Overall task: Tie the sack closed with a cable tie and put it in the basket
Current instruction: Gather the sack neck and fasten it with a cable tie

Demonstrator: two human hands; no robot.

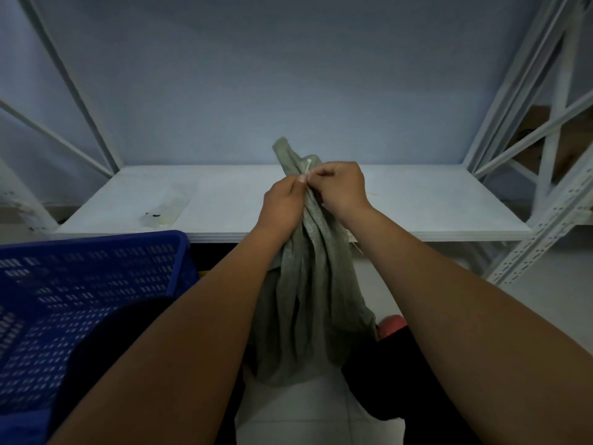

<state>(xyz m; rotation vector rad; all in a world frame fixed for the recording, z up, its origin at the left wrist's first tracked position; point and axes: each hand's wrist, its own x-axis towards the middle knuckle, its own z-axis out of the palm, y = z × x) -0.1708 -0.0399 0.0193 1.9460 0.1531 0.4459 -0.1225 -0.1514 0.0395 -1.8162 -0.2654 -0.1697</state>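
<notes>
A grey-green woven sack (308,297) stands upright on the floor in front of me, its neck bunched together. A white cable tie (307,167) sits at the gathered neck, and the sack's top flap sticks up behind it. My left hand (282,203) pinches the neck and the tie from the left. From the right, my right hand (341,186) pinches the tie at the same spot, fingertips touching those of the left. The blue plastic basket (96,252) stands at the lower left, beside my left forearm.
A white shelf board (433,207) runs across behind the sack, with a clear plastic bag (167,205) lying on its left part. White metal rack posts (552,200) rise on both sides. A dark round object (106,329) lies in the basket. Pale floor tiles (298,415) lie below.
</notes>
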